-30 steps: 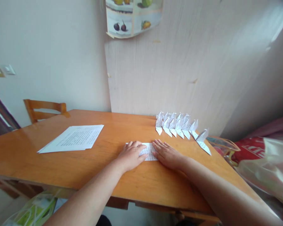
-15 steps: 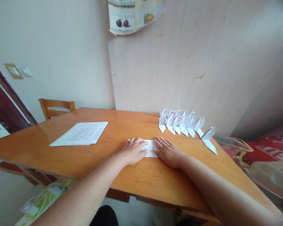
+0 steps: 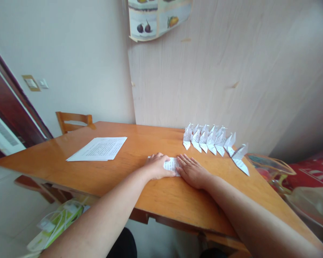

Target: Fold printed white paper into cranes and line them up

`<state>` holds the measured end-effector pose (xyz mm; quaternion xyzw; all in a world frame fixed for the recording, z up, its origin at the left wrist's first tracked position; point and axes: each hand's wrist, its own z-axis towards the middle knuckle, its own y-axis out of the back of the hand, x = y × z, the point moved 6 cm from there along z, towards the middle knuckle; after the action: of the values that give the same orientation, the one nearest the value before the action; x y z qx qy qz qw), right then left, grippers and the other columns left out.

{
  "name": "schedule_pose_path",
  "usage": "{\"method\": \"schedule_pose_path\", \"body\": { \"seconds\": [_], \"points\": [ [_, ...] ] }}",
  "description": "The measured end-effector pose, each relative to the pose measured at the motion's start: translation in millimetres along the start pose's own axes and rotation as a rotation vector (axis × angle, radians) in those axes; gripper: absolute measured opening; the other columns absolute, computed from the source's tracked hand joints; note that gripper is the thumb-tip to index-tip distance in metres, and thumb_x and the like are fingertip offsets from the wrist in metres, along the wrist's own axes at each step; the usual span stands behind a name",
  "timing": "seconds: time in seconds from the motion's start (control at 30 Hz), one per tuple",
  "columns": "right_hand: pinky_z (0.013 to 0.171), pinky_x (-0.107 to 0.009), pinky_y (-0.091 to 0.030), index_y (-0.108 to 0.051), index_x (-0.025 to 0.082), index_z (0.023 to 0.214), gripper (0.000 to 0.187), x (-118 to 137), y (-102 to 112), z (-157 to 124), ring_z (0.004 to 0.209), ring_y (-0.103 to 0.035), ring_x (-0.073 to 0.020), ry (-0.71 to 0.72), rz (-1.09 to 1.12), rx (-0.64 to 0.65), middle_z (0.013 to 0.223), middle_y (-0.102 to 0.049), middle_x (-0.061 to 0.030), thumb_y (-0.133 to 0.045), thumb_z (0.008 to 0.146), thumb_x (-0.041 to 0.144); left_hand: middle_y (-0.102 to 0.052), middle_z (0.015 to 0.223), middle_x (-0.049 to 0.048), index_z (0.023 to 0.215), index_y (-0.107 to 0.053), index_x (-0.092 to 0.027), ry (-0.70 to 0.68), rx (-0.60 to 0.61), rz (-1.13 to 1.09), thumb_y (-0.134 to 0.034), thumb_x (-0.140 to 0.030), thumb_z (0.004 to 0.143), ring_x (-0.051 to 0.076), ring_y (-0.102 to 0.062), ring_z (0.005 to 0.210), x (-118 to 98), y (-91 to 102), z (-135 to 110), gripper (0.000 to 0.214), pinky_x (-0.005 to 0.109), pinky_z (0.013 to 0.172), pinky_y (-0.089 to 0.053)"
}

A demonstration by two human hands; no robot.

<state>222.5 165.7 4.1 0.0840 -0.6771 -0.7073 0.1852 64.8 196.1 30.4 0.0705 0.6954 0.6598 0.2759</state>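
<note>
A small folded sheet of printed paper (image 3: 171,165) lies flat on the wooden table in front of me. My left hand (image 3: 158,167) rests over its left end, fingers on top and the thumb stretched along the near edge. Over the right end, my right hand (image 3: 192,170) lies flat with the fingers extended and pressing down. Only the middle of the paper shows between them; both ends are mostly hidden. To the right stand folded paper figures (image 3: 211,141) in rows, and one (image 3: 240,157) sits apart nearer the table's right edge.
A stack of printed sheets (image 3: 98,149) lies on the left of the table (image 3: 118,179). Behind it is a wooden chair (image 3: 74,120). Bags (image 3: 309,179) crowd the table's right side. A green and white item with cables (image 3: 59,218) is below the left front edge.
My left thumb has slid right along the paper's near edge, towards the right hand. My right hand stays pressed on the paper. The view has shifted slightly left.
</note>
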Motion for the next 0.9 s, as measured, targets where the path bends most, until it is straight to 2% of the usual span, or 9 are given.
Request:
{"method": "schedule_pose_path", "body": {
  "seconds": [0.13,0.3,0.4,0.5,0.67,0.73,0.9],
  "points": [
    [0.122,-0.049,-0.018,-0.028,0.004,0.156,0.071,1.4,0.7,-0.5,0.152,-0.016,-0.0300,0.015,-0.005,0.021,0.163,-0.023,-0.0146,-0.019,0.103,0.050,-0.055,0.134,0.0102,0.129,-0.058,-0.024,0.000,0.065,-0.130,-0.074,-0.065,0.065,0.035,-0.051,0.125,6.8,3.0,-0.6,0.078,0.044,0.103,-0.043],
    [0.123,-0.047,-0.017,-0.029,0.007,0.157,0.070,0.7,0.1,0.1,0.152,-0.018,-0.0286,0.009,-0.004,0.012,0.163,-0.025,-0.0141,-0.019,0.103,0.051,-0.055,0.139,0.0073,0.133,-0.055,-0.023,-0.071,0.112,-0.205,-0.075,-0.046,0.073,0.026,-0.052,0.128,20.5,7.7,-7.0,0.068,0.034,0.107,-0.042],
    [0.123,-0.046,-0.017,-0.031,0.007,0.156,0.070,-0.6,-1.7,0.6,0.152,-0.018,-0.0280,0.008,-0.013,-0.003,0.163,-0.026,-0.0145,-0.019,0.103,0.051,-0.055,0.141,0.0070,0.137,-0.052,-0.023,-0.136,0.143,-0.248,-0.074,-0.039,0.076,0.024,-0.051,0.131,24.2,9.6,-10.4,0.067,0.032,0.111,-0.039],
    [0.122,-0.047,-0.019,-0.030,0.007,0.156,0.071,-2.0,-3.5,0.6,0.152,-0.019,-0.0280,0.002,-0.016,-0.005,0.163,-0.025,-0.0143,-0.019,0.103,0.052,-0.053,0.142,0.0077,0.138,-0.050,-0.023,-0.173,0.175,-0.263,-0.072,-0.035,0.077,0.025,-0.050,0.133,26.0,11.4,-12.5,0.066,0.034,0.112,-0.037],
    [0.122,-0.046,-0.020,-0.031,0.008,0.156,0.070,-2.8,-4.9,0.1,0.151,-0.019,-0.0272,-0.002,-0.030,-0.011,0.163,-0.026,-0.0135,-0.020,0.102,0.051,-0.049,0.146,0.0087,0.141,-0.046,-0.024,-0.127,0.180,-0.182,-0.071,-0.039,0.075,0.027,-0.047,0.134,36.8,18.1,-16.7,0.073,0.037,0.112,-0.038],
    [0.122,-0.046,-0.021,-0.031,0.008,0.156,0.070,-2.8,-5.3,-0.1,0.151,-0.020,-0.0272,0.000,-0.036,-0.016,0.163,-0.026,-0.0136,-0.019,0.102,0.050,-0.043,0.152,0.0101,0.145,-0.041,-0.024,-0.103,0.174,-0.141,-0.072,-0.042,0.073,0.030,-0.041,0.140,41.9,22.3,-19.3,0.081,0.040,0.115,-0.034],
    [0.122,-0.046,-0.022,-0.033,0.012,0.156,0.068,-3.8,-5.3,-0.4,0.151,-0.021,-0.0267,0.006,-0.031,-0.044,0.162,-0.028,-0.0127,-0.020,0.102,0.051,-0.017,0.166,0.0119,0.157,-0.023,-0.024,0.043,0.218,-0.019,-0.071,-0.053,0.071,0.038,-0.006,0.153,58.0,30.0,-26.9,0.102,0.054,0.121,-0.016]
  ]
}}
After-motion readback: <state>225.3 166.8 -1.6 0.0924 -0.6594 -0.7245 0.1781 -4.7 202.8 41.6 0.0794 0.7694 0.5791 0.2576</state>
